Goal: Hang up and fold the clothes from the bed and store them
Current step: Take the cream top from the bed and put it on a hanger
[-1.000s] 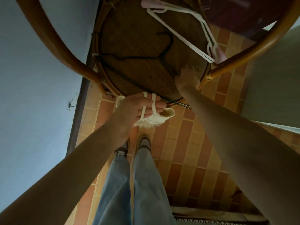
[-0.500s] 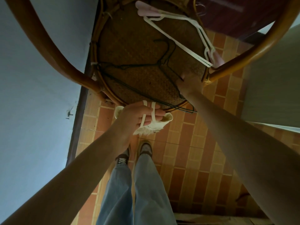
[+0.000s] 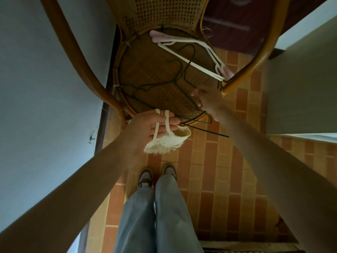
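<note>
The left hand (image 3: 149, 127) was closed on a small cream garment (image 3: 169, 140) — its two straps ran over the fingers, the cloth bunched below the palm. The arm was extended, just short of the rattan chair (image 3: 158, 84). The right hand (image 3: 207, 102), arm outstretched, pinched a dark wire hanger (image 3: 182, 80) at the seat's front edge.

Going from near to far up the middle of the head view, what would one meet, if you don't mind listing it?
Grey trousers → shoes → left hand holding a cream strappy garment → dark wire hangers on the cane chair seat → white plastic hangers → woven chair back.
</note>
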Motion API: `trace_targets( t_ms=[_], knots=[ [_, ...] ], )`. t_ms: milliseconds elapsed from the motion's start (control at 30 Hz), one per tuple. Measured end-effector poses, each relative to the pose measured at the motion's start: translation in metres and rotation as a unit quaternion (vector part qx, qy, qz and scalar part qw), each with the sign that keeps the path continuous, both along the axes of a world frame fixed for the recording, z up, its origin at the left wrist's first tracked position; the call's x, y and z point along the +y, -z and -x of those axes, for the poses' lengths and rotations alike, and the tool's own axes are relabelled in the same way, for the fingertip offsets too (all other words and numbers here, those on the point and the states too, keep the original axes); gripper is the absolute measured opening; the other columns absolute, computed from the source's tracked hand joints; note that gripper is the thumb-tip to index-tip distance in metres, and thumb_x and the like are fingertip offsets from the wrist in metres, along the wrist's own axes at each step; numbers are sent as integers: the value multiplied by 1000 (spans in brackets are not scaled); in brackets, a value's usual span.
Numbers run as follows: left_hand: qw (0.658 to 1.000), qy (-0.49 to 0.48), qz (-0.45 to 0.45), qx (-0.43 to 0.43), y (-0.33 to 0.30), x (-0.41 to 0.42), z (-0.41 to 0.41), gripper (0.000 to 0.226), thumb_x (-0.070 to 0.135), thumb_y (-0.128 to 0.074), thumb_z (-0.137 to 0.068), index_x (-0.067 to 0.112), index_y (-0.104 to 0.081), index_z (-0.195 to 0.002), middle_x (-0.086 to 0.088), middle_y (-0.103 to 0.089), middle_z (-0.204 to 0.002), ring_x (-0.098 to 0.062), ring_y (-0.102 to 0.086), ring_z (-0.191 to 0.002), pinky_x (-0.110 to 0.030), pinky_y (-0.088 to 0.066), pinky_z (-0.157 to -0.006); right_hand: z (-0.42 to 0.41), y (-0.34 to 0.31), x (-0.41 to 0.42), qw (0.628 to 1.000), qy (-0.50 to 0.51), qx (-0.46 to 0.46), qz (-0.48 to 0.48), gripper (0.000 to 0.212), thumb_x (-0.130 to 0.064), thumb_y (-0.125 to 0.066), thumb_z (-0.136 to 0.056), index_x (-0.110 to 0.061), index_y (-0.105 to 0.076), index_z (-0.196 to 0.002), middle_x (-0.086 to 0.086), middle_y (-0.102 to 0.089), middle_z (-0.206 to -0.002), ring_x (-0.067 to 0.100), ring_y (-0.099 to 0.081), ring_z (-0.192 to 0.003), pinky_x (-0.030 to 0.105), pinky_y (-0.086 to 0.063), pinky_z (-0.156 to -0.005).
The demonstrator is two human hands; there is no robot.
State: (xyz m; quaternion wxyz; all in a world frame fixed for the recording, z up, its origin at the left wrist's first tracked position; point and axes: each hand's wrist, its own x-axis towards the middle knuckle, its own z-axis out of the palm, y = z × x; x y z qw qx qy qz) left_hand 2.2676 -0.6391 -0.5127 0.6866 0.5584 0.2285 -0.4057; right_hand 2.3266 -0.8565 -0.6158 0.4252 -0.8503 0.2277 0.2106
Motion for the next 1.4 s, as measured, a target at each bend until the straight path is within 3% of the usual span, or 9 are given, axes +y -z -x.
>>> trace_targets(
  t_ms=[133, 333, 467, 633, 733, 833, 1133, 1233, 1400],
  knots=[
    [1000, 10, 3, -11, -48, 11, 3, 22, 7, -44, -97, 11, -66, -95, 6, -75, -76, -5, -71, -74, -24, -45, -89, 7, -74, 13, 999, -28, -5, -18, 32, -12, -42, -102, -16, -64, -80, 0, -49, -52, 0, -40, -31, 15, -30, -38],
    [998, 43, 14, -45, -137, 28, 3, 37, -9, -33, -91, 6, -66, -100, 2, -76, -82, -7, -73, -77, -21, -54, -78, 23, -189, 12, 997, -63, -47, 0, 26, -10, -44, -101, -5, -69, -93, 0, -49, -52, 5, -39, -36, 16, -31, -39],
    [990, 76, 21, -121, -200, 38, 0, 42, -13, -36, -87, 5, -66, -110, -6, -76, -102, -16, -72, -97, -22, -58, -75, 39, -267, 8, 991, -68, -117, 16, 27, -13, -47, -100, -12, -72, -90, -8, -50, -46, 4, -43, -41, 20, -36, -48],
    [979, 95, 20, -180, -277, 31, -11, 45, -18, -35, -86, 6, -67, -105, -7, -75, -102, -18, -72, -98, -26, -59, -75, 51, -368, 3, 979, -61, -191, 21, 28, -15, -48, -101, -21, -68, -82, -9, -49, -40, 10, -45, -43, 26, -36, -49],
    [971, 95, 37, -214, -319, 24, -14, 40, -16, -39, -88, 4, -65, -111, -9, -75, -105, -16, -72, -97, -24, -60, -71, 57, -425, -4, 972, -49, -230, 19, 25, -15, -48, -102, -10, -70, -91, -11, -48, -39, 4, -41, -37, 18, -32, -45],
    [963, 96, 39, -248, -355, 19, -15, 43, -18, -37, -90, 5, -64, -115, -7, -74, -107, -15, -71, -100, -25, -60, -70, 63, -472, -9, 955, -37, -290, 40, 24, -18, -50, -102, -17, -71, -89, -10, -51, -42, 2, -46, -41, 16, -36, -50],
    [927, 134, 88, -340, -453, 1, -28, 35, -2, -40, -99, 10, -62, -124, -1, -69, -121, -16, -66, -112, -25, -59, -73, 79, -567, -25, 893, 10, -447, 44, 23, -18, -53, -100, -17, -73, -90, -7, -54, -46, 4, -50, -45, 15, -38, -54],
    [916, 125, 80, -373, -472, -7, -35, 30, -2, -44, -97, 8, -63, -119, -7, -71, -116, -19, -69, -106, -28, -59, -80, 83, -584, -35, 885, 18, -462, 43, 23, -18, -53, -100, -18, -73, -89, -6, -54, -46, 4, -47, -44, 18, -38, -52],
    [909, 75, 63, -406, -483, -14, -44, 22, 5, -54, -93, 7, -67, -111, -10, -73, -108, -20, -72, -95, -24, -60, -73, 97, -601, -50, 884, 21, -466, 30, 25, -17, -53, -100, -19, -73, -86, -6, -54, -45, 3, -46, -43, 16, -35, -52]
  ],
)
